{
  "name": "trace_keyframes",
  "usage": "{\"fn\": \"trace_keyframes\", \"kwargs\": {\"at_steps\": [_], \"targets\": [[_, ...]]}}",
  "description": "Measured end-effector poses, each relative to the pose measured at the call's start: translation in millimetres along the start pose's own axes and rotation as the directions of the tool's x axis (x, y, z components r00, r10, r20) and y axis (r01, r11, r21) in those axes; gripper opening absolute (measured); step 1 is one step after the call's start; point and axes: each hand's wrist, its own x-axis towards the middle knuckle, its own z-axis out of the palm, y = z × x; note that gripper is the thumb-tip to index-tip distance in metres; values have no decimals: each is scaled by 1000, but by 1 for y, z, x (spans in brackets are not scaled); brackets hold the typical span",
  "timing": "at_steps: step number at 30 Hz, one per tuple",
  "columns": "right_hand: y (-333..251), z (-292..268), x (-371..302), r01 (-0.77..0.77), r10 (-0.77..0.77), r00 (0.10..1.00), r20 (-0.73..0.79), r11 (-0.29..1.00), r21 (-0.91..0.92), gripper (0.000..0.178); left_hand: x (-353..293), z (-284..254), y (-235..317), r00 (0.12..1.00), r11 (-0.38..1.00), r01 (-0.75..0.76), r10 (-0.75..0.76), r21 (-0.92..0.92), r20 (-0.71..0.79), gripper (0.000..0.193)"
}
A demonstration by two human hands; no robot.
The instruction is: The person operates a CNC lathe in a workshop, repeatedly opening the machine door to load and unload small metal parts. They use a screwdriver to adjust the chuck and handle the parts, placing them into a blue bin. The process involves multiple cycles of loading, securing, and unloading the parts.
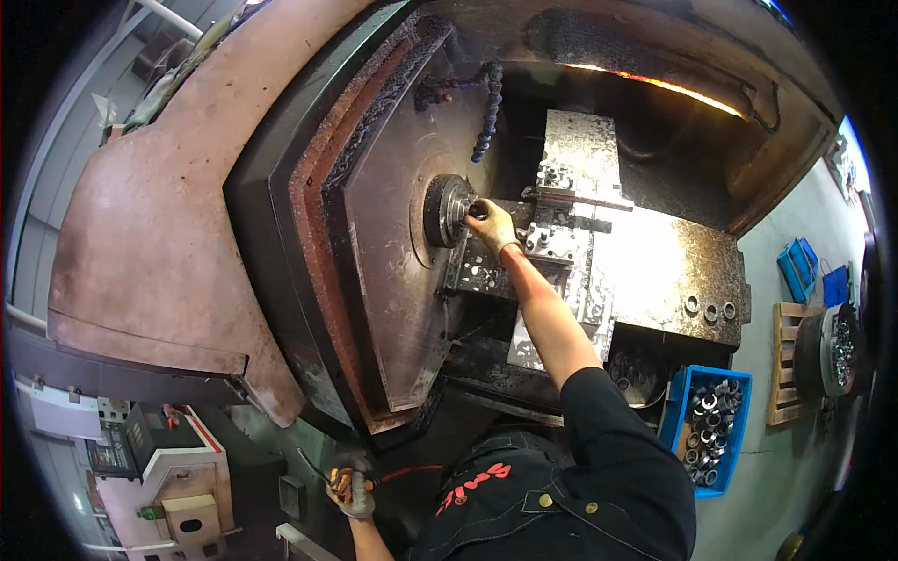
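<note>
My right hand (pixel 496 230) reaches into a lathe, its fingers closed on a small dark metal ring (pixel 478 209) at the face of the chuck (pixel 447 211). The fingers partly cover the ring, so I cannot tell whether it sits in the jaws. Low on the left, my gloved left hand (pixel 352 492) is wrapped round an air blow gun (pixel 335 479). Its thin nozzle points up and left, and a red hose (pixel 412 471) runs from it toward my body. Right of my right hand is the tool slide (pixel 552 245) with its bolted holders.
Three metal rings (pixel 711 312) lie on the machine's flat cover at the right. Below them stands a blue crate (pixel 679 411) full of metal rings. A blue jointed coolant hose (pixel 490 112) hangs above the chuck. At the far right, a round drum (pixel 812 355) stands on a wooden pallet (pixel 784 374).
</note>
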Motion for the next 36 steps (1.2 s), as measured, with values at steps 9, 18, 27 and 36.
{"fn": "trace_keyframes", "kwargs": {"at_steps": [9, 18, 27, 36], "targets": [[29, 4, 1, 34, -17, 995, -95, 983, 179, 48, 15, 45, 98, 921, 945, 300, -250, -133, 298, 37], [31, 7, -1, -105, 104, 994, 19, 945, 311, 46, 9, 51, 86, 909, 907, 342, -254, -245, 330, 35], [34, 4, 7, -54, 50, 999, 22, 932, 358, 37, 29, -27, 56, 992, 996, -18, 7, 85, 124, 16], [18, 6, 14, -401, 351, 915, 198, 843, 358, 30, 164, -86, 98, 926, 706, -377, 305, 599, 223, 39]]}}
